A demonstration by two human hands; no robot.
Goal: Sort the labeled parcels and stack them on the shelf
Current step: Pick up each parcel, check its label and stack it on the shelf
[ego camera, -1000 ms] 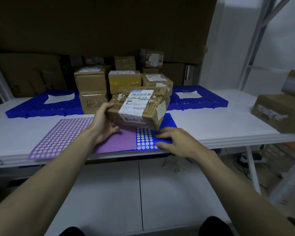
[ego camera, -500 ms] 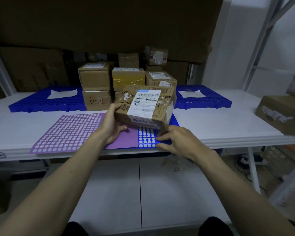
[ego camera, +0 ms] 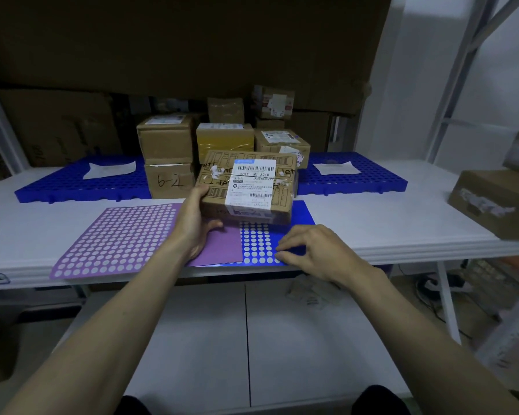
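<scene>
Nearest the front edge of the white table (ego camera: 372,217), the right hand (ego camera: 315,254) rests on the blue sticker sheet (ego camera: 259,245), its fingers bent with the tips pressing the sheet close to that sheet's near edge; whether a sticker is pinched under them is hard to tell. Beside it on the left, the purple sticker sheet (ego camera: 117,235) slightly overhangs the table's front lip.

The left hand (ego camera: 195,220) grasps a parcel (ego camera: 247,187) by its left end, thumb under the near side and fingers round the far one, holding it tilted above the blue sheet so its white label (ego camera: 252,185) faces up. Bare tabletop lies open to the right of the sheets, as far as a brown box (ego camera: 492,202) at the right edge.

Behind the held parcel, just past the sheets, stands a stack of boxes (ego camera: 168,163) on blue grid mats (ego camera: 72,181) that run along the back of the table, with a white paper (ego camera: 110,170) on the left mat and a second paper (ego camera: 337,168) on the right one. Large cartons (ego camera: 57,127) stand against the back of the table.
</scene>
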